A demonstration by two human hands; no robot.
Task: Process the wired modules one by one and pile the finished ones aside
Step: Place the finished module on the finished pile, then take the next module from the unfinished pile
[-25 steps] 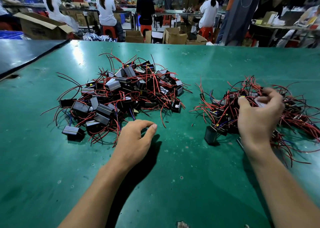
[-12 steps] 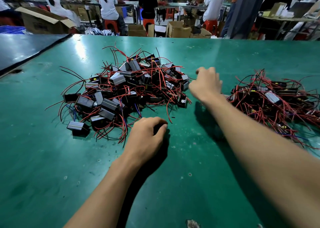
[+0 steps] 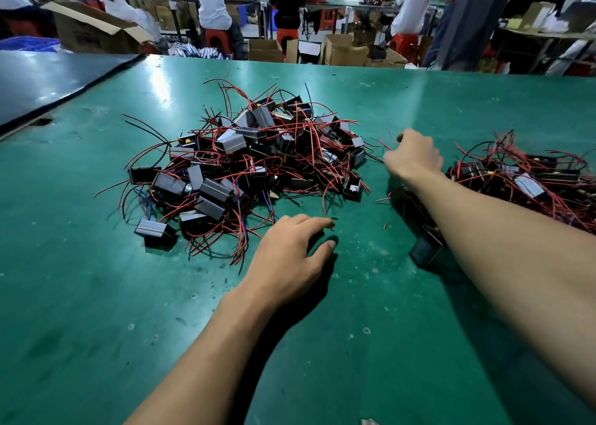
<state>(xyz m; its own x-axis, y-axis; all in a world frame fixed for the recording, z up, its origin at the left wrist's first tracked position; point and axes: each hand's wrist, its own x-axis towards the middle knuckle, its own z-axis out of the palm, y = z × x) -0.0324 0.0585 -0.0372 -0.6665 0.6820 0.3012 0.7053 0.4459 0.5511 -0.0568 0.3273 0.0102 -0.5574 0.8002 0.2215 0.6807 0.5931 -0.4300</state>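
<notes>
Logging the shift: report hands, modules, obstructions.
Left hand open, resting on the table. Right hand pinching red wires at the big pile. Smaller pile at right. One loose module under the right forearm.

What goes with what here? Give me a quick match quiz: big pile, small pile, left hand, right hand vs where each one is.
Things:
1. big pile
2. small pile
3. left hand
4. right hand

Places:
A. flat on the table near the front of the big heap
B. far right of the table
C. middle of the table
D. at the right edge of the big heap, on red wires

Pairs: 1-C, 2-B, 3-A, 4-D
</notes>
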